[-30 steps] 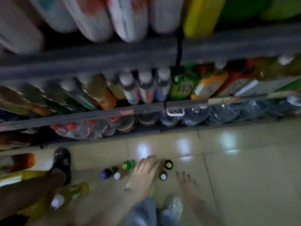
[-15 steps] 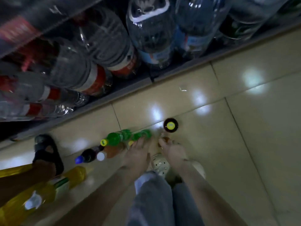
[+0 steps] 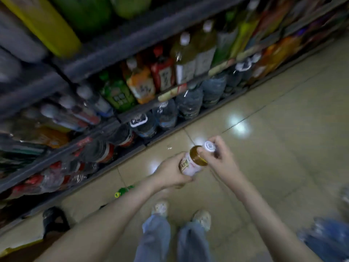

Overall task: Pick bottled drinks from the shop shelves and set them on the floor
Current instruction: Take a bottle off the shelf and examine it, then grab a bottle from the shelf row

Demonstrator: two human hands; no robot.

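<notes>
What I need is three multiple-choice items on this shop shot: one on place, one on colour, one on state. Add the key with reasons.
1. Where is the green bottle with the yellow cap?
A. On the floor
B. On the top shelf
C. Inside a basket

2. What colour caps the bottle held in the right hand?
A. Red
B. White
C. Blue

3. What is the left hand doing?
A. Hanging empty
B. Pressing flat on a shelf
C. Gripping a gold-capped bottle

Key: 1 A, it sits on the floor beside the left forearm; 2 B, this white-capped bottle shows its top above the fingers; 3 C, its fingers curl round the labelled body.
</notes>
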